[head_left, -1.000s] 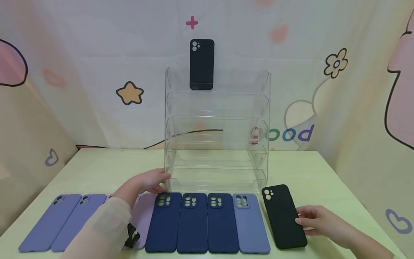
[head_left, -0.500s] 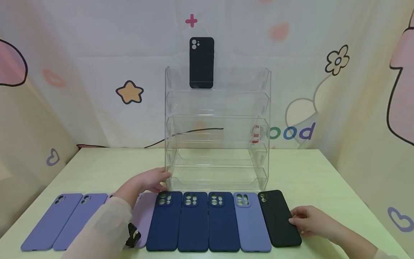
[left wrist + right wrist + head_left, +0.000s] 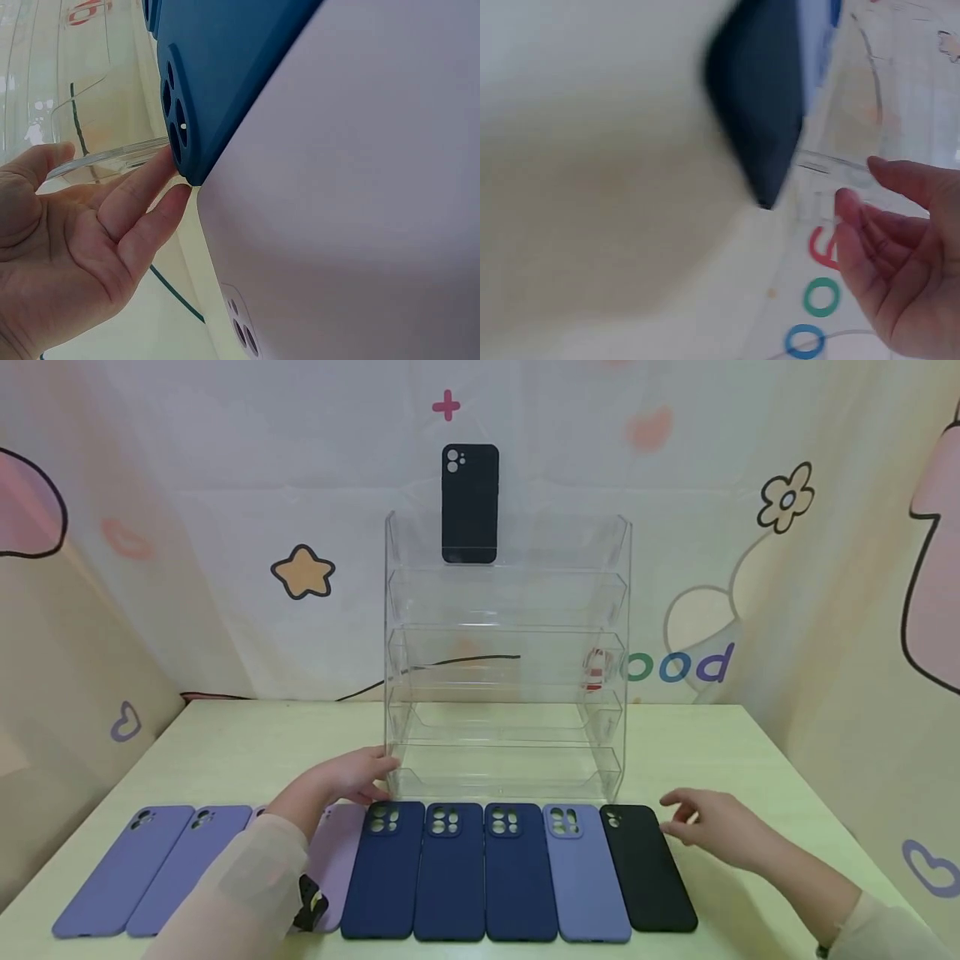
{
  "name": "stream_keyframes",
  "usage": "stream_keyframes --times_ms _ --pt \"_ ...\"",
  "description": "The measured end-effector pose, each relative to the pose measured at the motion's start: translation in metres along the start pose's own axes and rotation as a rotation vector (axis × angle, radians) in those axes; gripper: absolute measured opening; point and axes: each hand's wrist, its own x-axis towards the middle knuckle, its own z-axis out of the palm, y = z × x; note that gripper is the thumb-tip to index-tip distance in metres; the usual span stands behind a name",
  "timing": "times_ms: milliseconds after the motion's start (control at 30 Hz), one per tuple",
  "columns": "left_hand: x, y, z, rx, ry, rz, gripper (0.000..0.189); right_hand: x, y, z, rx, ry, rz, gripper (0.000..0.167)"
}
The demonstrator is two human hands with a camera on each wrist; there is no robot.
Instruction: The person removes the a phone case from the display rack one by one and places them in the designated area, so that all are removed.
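Observation:
A clear acrylic display rack point(image 3: 502, 786) with several tiers stands on the table. My left hand point(image 3: 348, 777) holds its lower left side; in the left wrist view the thumb and fingers lie on either side of the clear panel point(image 3: 112, 156). A black phone case point(image 3: 649, 870) lies at the right end of a row of phone cases. My right hand point(image 3: 712, 822) hovers beside its upper right edge with fingers loosely bent and nothing in them. Another black phone case point(image 3: 470, 503) stands upright in the rack's top tier.
Left of the black case lie a periwinkle case point(image 3: 588, 885) and three navy cases point(image 3: 450, 885). Further left are a pale lilac case point(image 3: 337, 868) and purple cases point(image 3: 123, 872), partly behind my left sleeve point(image 3: 232, 885). A patterned curtain point(image 3: 225, 635) hangs behind.
My right hand moved the black case left against the periwinkle one, straightened it, then let go and rose up and away. My left hand has stayed at the rack.

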Motion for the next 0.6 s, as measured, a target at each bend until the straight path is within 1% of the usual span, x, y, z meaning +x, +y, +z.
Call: stream_keyframes --times_ms 133,267,400,600 --pt "0.000 0.002 0.001 -0.006 -0.008 -0.003 0.053 0.017 -0.028 -0.026 0.015 0.059 -0.117 0.039" --pt "0.001 0.000 0.002 -0.009 -0.007 -0.005 0.055 0.034 -0.055 -0.047 0.036 0.116 -0.194 0.039" --pt "0.002 -0.001 0.002 -0.005 -0.014 0.000 0.057 0.049 -0.071 -0.057 0.067 0.139 -0.228 0.038" --pt "0.001 -0.002 0.002 -0.012 -0.013 0.007 0.057 0.081 -0.092 -0.059 0.173 0.119 -0.250 0.039"
